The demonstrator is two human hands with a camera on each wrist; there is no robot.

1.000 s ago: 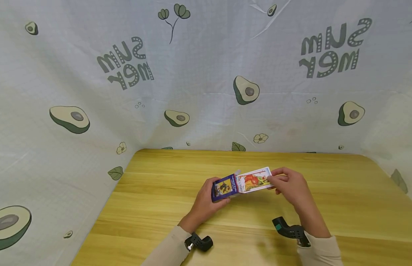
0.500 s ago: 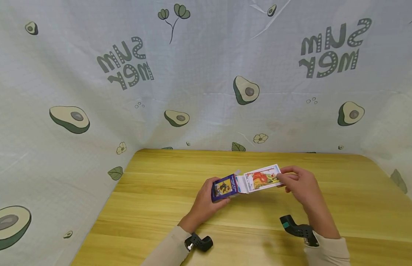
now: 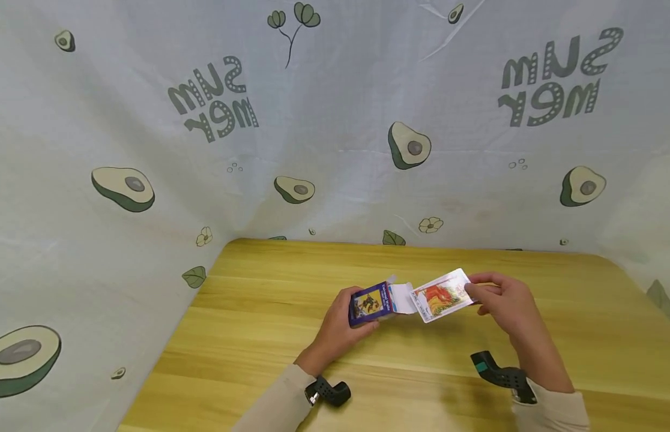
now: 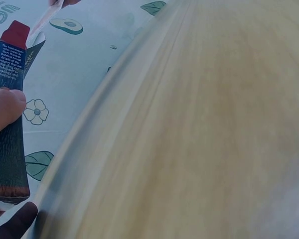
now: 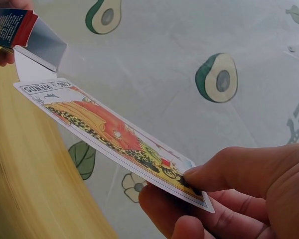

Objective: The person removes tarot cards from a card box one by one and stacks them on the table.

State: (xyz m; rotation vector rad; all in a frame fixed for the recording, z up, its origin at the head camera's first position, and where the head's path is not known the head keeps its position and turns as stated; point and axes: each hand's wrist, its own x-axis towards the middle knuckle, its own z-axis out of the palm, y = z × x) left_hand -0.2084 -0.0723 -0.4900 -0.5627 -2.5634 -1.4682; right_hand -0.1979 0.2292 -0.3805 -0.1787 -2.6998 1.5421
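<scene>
My left hand [image 3: 335, 330] grips a blue tarot card box [image 3: 369, 304], its fingers and thumb along the two long sides. The box's end flap [image 3: 403, 298] is folded out, pointing right. Between thumb and fingers, my right hand [image 3: 505, 303] pinches a tarot card [image 3: 442, 295] by its right end. "King of Wands" reads on the card [image 5: 114, 129] in the right wrist view, where it looks thin and lies tilted near the box's mouth [image 5: 45, 42]. The left wrist view shows my thumb [image 4: 7, 107] across the narrow printed side of the box [image 4: 9, 59].
Below both hands is a wood-grain table [image 3: 259, 336]. A pale cloth [image 3: 335, 120] printed with avocados hangs behind it and on its left and right sides. Each wrist carries a black camera mount, one on the left [image 3: 332, 393] and one on the right [image 3: 499, 373].
My right hand has drawn the card rightward, out of the box and away from its mouth, and the card has tilted. The left hand keeps its grip on the box. The head view has shifted slightly.
</scene>
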